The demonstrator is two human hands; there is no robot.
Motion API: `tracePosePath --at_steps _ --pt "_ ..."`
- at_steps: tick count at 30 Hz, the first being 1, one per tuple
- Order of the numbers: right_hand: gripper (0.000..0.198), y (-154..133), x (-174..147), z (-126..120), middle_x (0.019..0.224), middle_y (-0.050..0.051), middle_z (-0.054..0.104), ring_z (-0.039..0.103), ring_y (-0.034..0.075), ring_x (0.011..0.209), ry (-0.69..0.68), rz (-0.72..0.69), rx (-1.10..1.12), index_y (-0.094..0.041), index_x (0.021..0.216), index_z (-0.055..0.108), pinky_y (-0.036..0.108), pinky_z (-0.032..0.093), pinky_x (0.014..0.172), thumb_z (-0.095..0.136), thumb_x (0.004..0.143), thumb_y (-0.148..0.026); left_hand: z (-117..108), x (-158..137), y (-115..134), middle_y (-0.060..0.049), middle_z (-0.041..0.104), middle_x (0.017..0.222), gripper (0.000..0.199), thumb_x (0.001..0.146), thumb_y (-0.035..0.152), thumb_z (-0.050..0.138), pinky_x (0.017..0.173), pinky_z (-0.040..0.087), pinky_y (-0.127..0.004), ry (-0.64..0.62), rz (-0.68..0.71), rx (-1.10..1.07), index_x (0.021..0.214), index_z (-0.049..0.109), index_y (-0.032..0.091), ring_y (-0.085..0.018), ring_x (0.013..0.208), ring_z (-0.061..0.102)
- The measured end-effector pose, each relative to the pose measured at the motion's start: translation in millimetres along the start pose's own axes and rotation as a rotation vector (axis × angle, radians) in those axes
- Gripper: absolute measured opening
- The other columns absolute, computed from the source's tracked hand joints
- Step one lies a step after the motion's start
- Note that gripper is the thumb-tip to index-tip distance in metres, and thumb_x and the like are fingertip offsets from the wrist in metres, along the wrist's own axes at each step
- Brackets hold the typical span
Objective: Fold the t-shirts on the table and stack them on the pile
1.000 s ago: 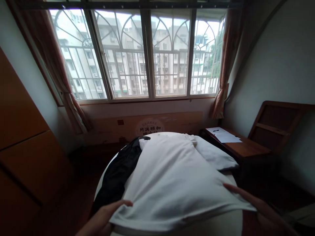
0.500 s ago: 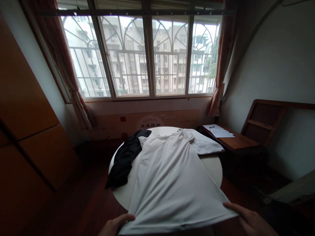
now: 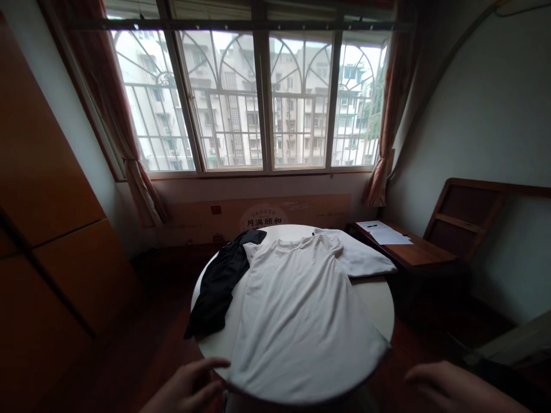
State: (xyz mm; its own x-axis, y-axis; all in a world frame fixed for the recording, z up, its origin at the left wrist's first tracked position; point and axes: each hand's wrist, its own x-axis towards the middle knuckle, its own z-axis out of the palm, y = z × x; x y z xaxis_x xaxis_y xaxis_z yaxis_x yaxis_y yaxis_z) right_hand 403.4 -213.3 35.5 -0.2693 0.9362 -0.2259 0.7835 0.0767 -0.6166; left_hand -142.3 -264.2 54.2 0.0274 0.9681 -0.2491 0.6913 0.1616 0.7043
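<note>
A white T-shirt (image 3: 297, 321) lies spread on a round white table (image 3: 210, 347), its neckline at the far side and its hem draped at the near edge. My left hand (image 3: 189, 384) is by the hem's left corner, thumb and index finger apart, with nothing held; whether the index fingertip touches the cloth I cannot tell. Away from the shirt, to the right of the table, my right hand (image 3: 456, 384) hangs with its fingers stretched out and holds nothing.
A black garment (image 3: 219, 287) lies along the table's left side. Another white garment (image 3: 361, 255) is at the back right, overhanging the edge. Beyond it stands a wooden bench (image 3: 430, 255) with papers (image 3: 383, 232). An orange cabinet (image 3: 55, 275) is on the left.
Both hands have let go of the T-shirt's hem corners and moved outward from it. The hem, stretched toward me before, has dropped onto the table's near edge.
</note>
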Motion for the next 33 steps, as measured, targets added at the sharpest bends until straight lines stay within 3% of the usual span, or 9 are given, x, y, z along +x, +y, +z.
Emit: tracePosePath --at_steps 4,7,10,12,15,19,23,27,33 --pt "0.041 -86.6 57.4 -24.2 0.115 0.009 0.073 0.068 0.025 0.107 0.044 -0.303 0.124 -0.028 0.121 0.075 0.033 0.053 0.098 0.06 0.088 -0.046 -52.2 89.3 51.8 -0.004 0.071 0.084 0.057 0.09 0.058 0.045 0.055 0.049 -0.026 0.297 0.132 0.047 0.124 0.068 0.018 -0.02 0.069 0.065" --pt "0.041 -155.2 128.6 -13.0 0.106 0.009 0.072 0.068 0.021 0.1 -0.217 -0.476 0.539 -0.021 0.122 0.073 0.032 0.054 0.09 0.067 0.087 -0.041 -86.6 183.0 77.9 -0.007 0.076 0.1 0.04 0.093 0.036 0.045 0.076 0.053 -0.027 0.507 0.047 0.322 0.119 0.07 0.018 -0.022 0.09 0.071" --pt "0.04 -207.9 214.0 18.7 0.117 0.009 0.069 0.063 0.021 0.115 -0.268 -0.333 1.185 -0.016 0.114 0.071 0.033 0.05 0.099 0.077 0.076 -0.023 -109.6 268.9 84.5 -0.013 0.072 0.121 0.033 0.094 0.024 0.049 0.096 0.048 -0.033 0.555 -0.002 0.434 0.119 0.07 0.017 -0.026 0.114 0.066" --pt "0.036 -233.2 271.1 42.1 0.105 0.007 0.071 0.066 0.017 0.101 -0.2 -0.031 1.565 -0.015 0.106 0.069 0.034 0.05 0.098 0.073 0.071 -0.008 -118.3 313.1 79.8 -0.015 0.069 0.128 0.03 0.096 0.025 0.053 0.102 0.046 -0.04 0.539 -0.016 0.51 0.121 0.068 0.015 -0.027 0.12 0.062" --pt "0.02 -260.8 346.0 70.6 0.08 -0.001 0.065 0.063 0.011 0.078 -0.089 0.183 1.7 -0.018 0.097 0.061 0.03 0.05 0.092 0.058 0.08 -0.007 -124.5 359.9 66.1 -0.013 0.066 0.129 0.033 0.098 0.036 0.059 0.106 0.044 -0.05 0.484 -0.002 0.613 0.122 0.065 0.014 -0.027 0.122 0.06" --pt "0.013 -289.6 417.8 92.9 0.069 -0.005 0.057 0.058 0.007 0.066 0.017 0.252 1.829 -0.02 0.091 0.053 0.022 0.049 0.086 0.049 0.087 -0.009 -125.2 397.0 47.2 -0.012 0.066 0.13 0.037 0.095 0.042 0.063 0.109 0.041 -0.051 0.408 0.061 0.708 0.121 0.066 0.015 -0.027 0.125 0.058" --pt "0.009 -308.6 462.5 108.6 0.081 -0.003 0.062 0.063 0.007 0.076 0.059 0.258 1.947 -0.021 0.096 0.052 0.02 0.051 0.084 0.043 0.095 -0.019 -125.8 414.4 33.0 -0.013 0.07 0.12 0.03 0.09 0.039 0.067 0.105 0.042 -0.047 0.365 0.113 0.745 0.107 0.072 0.015 -0.03 0.122 0.059" --pt "0.015 -310.0 484.4 130.8 0.095 0.001 0.065 0.065 0.007 0.084 0.077 0.277 2.01 -0.021 0.101 0.053 0.019 0.053 0.084 0.04 0.099 -0.027 -132.7 418.6 27.7 -0.01 0.073 0.106 0.012 0.082 0.029 0.068 0.093 0.046 -0.033 0.365 0.169 0.713 0.084 0.074 0.019 -0.026 0.106 0.065" --pt "0.019 -301.6 490.2 155.4 0.111 0.005 0.068 0.068 0.01 0.098 -0.011 0.2 2.06 -0.021 0.106 0.057 0.021 0.057 0.086 0.042 0.098 -0.028 -132.4 415.8 47.2 -0.001 0.07 0.079 0.016 0.085 0.029 0.056 0.067 0.045 -0.026 0.328 0.295 0.622 0.083 0.068 0.019 -0.017 0.074 0.063"
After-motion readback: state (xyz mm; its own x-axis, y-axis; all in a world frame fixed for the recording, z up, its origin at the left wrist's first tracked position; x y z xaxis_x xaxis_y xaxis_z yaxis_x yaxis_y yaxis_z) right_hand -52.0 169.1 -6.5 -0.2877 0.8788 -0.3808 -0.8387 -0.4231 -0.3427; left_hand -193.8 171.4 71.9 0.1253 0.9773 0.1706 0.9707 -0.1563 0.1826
